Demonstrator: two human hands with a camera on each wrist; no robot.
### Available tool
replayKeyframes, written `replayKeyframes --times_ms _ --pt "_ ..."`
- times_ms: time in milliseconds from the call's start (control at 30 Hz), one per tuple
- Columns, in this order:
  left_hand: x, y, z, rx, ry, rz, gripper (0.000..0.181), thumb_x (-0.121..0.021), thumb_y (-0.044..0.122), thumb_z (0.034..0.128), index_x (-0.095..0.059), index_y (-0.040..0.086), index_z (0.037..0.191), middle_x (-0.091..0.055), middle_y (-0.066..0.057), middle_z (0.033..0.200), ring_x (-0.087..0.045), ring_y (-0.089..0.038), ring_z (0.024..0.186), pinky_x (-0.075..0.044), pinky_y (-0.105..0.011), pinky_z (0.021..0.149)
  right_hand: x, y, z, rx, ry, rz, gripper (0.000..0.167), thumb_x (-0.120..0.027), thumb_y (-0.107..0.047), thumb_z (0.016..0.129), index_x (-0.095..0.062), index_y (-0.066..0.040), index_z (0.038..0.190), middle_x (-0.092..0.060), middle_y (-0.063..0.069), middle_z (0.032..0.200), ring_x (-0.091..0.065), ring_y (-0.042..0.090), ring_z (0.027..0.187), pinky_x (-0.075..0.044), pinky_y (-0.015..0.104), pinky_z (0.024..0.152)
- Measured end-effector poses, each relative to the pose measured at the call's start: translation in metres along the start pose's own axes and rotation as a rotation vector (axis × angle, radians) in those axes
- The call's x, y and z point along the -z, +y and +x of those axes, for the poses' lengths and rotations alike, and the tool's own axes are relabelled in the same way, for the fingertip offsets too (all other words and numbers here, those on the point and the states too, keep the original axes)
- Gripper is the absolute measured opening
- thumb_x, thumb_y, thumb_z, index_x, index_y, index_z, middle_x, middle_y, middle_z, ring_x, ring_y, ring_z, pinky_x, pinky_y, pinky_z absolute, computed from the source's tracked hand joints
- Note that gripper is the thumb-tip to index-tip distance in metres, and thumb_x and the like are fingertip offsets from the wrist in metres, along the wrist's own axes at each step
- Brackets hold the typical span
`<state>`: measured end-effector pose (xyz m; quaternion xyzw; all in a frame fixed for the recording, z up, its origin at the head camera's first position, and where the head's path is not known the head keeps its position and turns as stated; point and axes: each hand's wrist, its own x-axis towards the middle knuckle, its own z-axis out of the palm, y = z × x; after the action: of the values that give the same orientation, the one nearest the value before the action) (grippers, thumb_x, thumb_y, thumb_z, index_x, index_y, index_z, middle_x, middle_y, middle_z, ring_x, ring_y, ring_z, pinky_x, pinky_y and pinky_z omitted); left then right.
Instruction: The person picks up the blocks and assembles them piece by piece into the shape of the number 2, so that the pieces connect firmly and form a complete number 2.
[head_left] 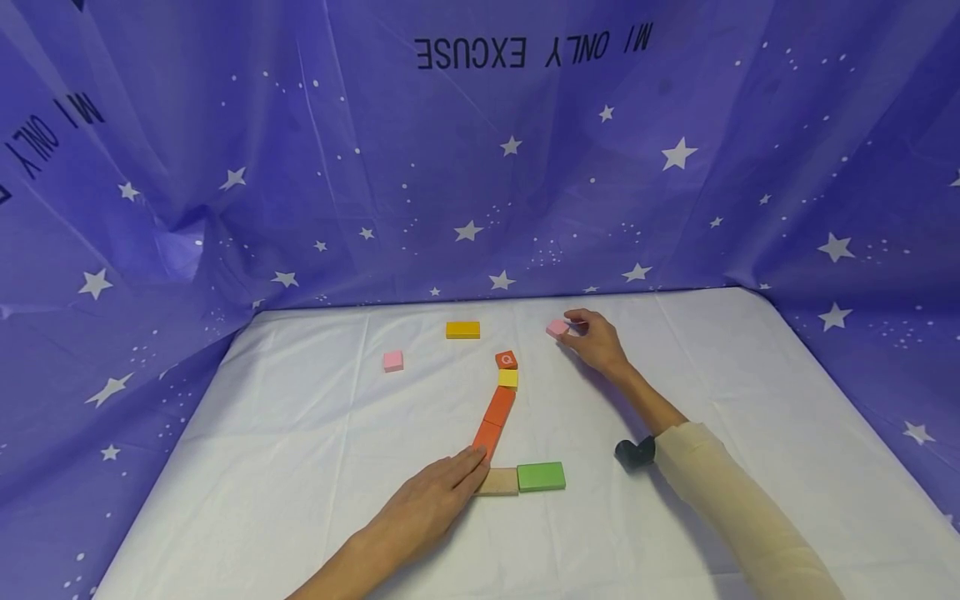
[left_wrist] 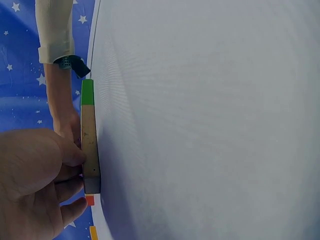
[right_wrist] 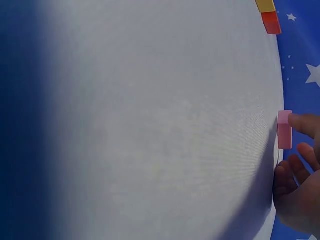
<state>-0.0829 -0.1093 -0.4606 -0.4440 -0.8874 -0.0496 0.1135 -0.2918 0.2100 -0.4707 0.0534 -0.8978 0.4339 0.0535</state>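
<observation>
My left hand (head_left: 435,500) lies over the lower end of a row of blocks. Its fingertips touch an orange block (head_left: 488,437) and its thumb is at a plain wooden block (head_left: 498,481). A green block (head_left: 542,477) adjoins the wooden one. Further up the row come another orange block (head_left: 499,406), a yellow cube (head_left: 507,379) and an orange cube marked Q (head_left: 506,360). My right hand (head_left: 598,343) is at a pink block (head_left: 556,328) on the table; one finger touches it in the right wrist view, the others spread apart from it.
A second pink block (head_left: 393,361) lies to the left, and a yellow-orange block (head_left: 462,330) lies near the back edge. White cloth (head_left: 300,467) covers the table. Purple star-printed curtain (head_left: 465,183) surrounds its back and sides. A dark object (head_left: 634,453) sits at the right sleeve's cuff.
</observation>
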Motion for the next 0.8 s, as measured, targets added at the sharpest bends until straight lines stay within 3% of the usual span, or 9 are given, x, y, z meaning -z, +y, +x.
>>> replayKeyframes --times_ms 800 --pt "-0.0010 -0.0007 0.0011 -0.012 0.015 0.038 0.048 -0.070 0.003 0.0890 -0.059 -0.001 0.136 -0.055 -0.014 0.141 -0.053 -0.023 0.130 -0.048 -0.034 0.102 -0.0050 0.0033 0.0049 0.019 -0.013 -0.102 0.041 -0.073 -0.009 0.088 -0.064 0.008 0.124 -0.063 0.026 0.117 -0.059 0.037 0.109 -0.047 0.048 0.096"
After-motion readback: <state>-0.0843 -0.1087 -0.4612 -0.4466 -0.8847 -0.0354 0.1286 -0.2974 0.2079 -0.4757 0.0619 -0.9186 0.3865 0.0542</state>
